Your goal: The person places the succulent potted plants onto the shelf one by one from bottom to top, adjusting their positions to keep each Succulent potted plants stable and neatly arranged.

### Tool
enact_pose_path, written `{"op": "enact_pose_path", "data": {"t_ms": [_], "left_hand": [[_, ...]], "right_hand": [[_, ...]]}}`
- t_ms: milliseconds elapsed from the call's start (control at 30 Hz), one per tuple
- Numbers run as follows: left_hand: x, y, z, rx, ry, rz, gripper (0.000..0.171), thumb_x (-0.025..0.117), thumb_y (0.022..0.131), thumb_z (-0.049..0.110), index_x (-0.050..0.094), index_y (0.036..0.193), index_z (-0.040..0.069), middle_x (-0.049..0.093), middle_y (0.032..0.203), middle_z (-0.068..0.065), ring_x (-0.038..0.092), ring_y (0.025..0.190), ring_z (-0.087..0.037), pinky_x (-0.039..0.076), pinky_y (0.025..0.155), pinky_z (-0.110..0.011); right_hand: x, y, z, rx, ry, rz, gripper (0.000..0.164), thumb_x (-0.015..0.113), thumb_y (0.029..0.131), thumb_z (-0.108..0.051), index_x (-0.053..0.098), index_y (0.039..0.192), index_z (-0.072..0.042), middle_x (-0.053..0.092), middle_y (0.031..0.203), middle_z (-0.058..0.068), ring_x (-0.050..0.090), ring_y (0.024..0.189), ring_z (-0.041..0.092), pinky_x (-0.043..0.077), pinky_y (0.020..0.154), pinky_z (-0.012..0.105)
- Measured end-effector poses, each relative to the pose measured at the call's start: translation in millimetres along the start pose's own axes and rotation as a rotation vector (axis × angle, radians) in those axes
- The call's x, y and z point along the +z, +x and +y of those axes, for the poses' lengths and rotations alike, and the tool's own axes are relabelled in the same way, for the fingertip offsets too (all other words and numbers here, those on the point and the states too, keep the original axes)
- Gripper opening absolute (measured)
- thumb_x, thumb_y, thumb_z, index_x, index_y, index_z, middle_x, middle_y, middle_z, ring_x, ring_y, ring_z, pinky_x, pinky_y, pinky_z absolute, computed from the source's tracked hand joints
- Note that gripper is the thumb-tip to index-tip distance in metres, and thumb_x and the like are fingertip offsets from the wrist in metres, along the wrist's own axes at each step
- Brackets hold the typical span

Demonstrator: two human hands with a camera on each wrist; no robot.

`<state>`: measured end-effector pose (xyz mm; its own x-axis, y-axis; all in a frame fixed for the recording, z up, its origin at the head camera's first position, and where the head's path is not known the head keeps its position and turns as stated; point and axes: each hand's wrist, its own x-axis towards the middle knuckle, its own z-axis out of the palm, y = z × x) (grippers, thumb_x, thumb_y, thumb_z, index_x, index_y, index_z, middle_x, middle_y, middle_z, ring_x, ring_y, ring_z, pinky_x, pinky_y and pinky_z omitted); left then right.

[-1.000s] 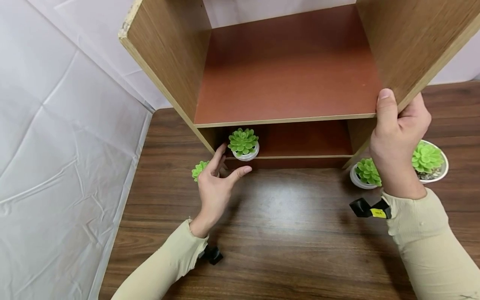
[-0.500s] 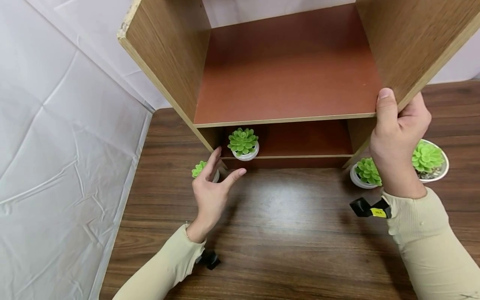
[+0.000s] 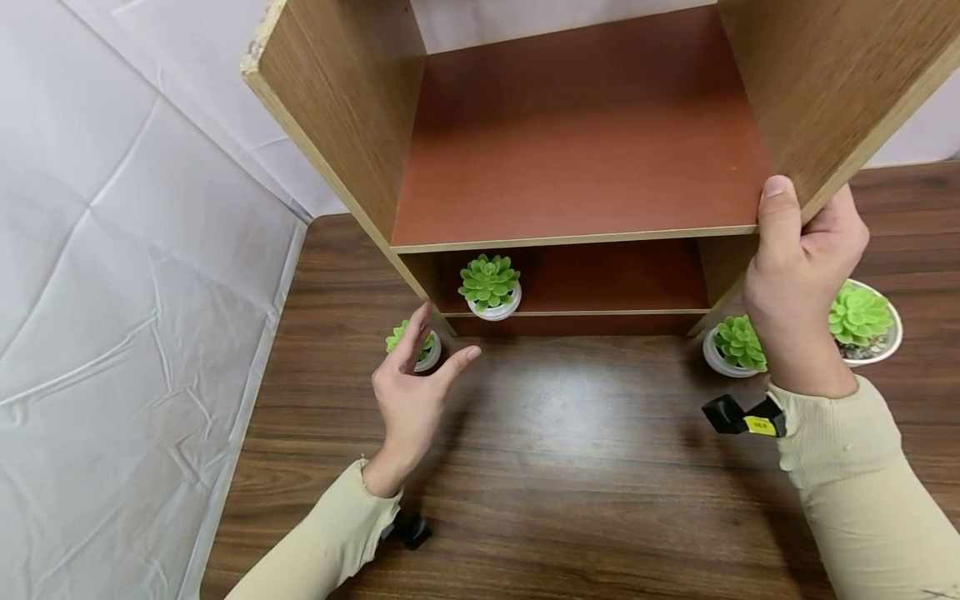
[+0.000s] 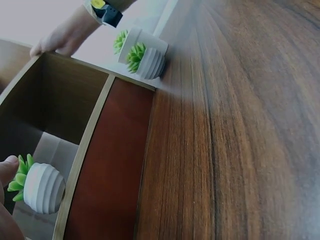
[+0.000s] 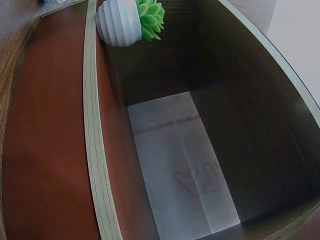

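Note:
A wooden shelf unit (image 3: 577, 150) with reddish-brown boards stands on the table. On its lower shelf, near the left end, sits a green succulent in a ribbed white pot (image 3: 495, 287). My left hand (image 3: 411, 400) is held in front of the shelf's left corner, fingers and thumb spread, nothing between them. Partly behind those fingers, a second potted succulent (image 3: 429, 350) stands on the table beside the unit. My right hand (image 3: 806, 258) grips the front edge of the right side panel, its thumb on the inner side and the other fingers wrapped behind.
Right of the unit stand a small potted succulent (image 3: 735, 350) and a succulent in a wider white pot (image 3: 862, 325), partly hidden by my right wrist. A white sheet-covered wall (image 3: 127, 333) borders the table (image 3: 570, 483) on the left.
My left hand has drawn back from the potted succulent on the lower shelf, moving left and toward me. The right hand keeps its hold on the side panel.

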<state>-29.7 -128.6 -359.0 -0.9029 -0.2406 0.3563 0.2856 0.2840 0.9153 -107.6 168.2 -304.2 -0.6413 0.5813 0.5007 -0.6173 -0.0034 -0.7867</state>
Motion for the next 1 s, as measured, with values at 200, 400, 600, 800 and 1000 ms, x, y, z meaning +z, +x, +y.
{"op": "enact_pose_path", "data": {"t_ms": [200,400,600,800,1000], "left_hand": [[-3.2,-0.1,-3.4,0.015,-0.003,0.027,0.063,0.085,0.07,-0.007,0.059,0.127,-0.01,0.06,0.127,-0.022,0.055,0.12,-0.034,0.041,0.101,-0.043],[-8.0,-0.1,-5.1,0.013,-0.001,0.045,0.062,0.084,0.071,-0.007,0.06,0.129,-0.007,0.061,0.128,-0.015,0.056,0.12,-0.03,0.041,0.1,-0.043],[-10.9,1.0,-8.2,-0.01,-0.026,0.064,0.062,0.083,0.072,-0.009,0.059,0.129,-0.008,0.061,0.127,-0.016,0.056,0.12,-0.027,0.04,0.101,-0.045],[-16.2,2.0,-12.5,-0.031,-0.007,0.08,0.062,0.083,0.073,-0.006,0.058,0.13,-0.008,0.061,0.128,-0.015,0.056,0.119,-0.025,0.04,0.101,-0.044],[-21.0,3.7,-16.0,-0.058,-0.012,0.087,0.062,0.083,0.075,-0.004,0.058,0.131,-0.006,0.06,0.129,-0.015,0.055,0.122,-0.025,0.04,0.102,-0.044]], "right_hand": [[0,0,-1,0.009,0.036,0.01,0.015,0.054,0.09,0.007,0.069,0.093,0.01,0.068,0.083,0.016,0.063,0.077,0.02,0.047,0.074,0.026],[-2,1,0,0.011,0.036,0.012,0.016,0.054,0.089,0.007,0.069,0.092,0.01,0.068,0.082,0.015,0.062,0.075,0.019,0.047,0.073,0.026],[-3,2,2,0.012,0.029,0.023,0.015,0.054,0.089,0.007,0.069,0.091,0.009,0.067,0.08,0.014,0.062,0.074,0.018,0.046,0.072,0.026],[-3,2,2,0.016,0.045,0.019,0.015,0.054,0.089,0.007,0.068,0.091,0.01,0.067,0.08,0.014,0.062,0.074,0.018,0.046,0.072,0.026],[1,0,-3,0.013,0.053,0.022,0.015,0.053,0.089,0.008,0.068,0.091,0.01,0.068,0.081,0.015,0.063,0.075,0.019,0.047,0.073,0.026]]}}
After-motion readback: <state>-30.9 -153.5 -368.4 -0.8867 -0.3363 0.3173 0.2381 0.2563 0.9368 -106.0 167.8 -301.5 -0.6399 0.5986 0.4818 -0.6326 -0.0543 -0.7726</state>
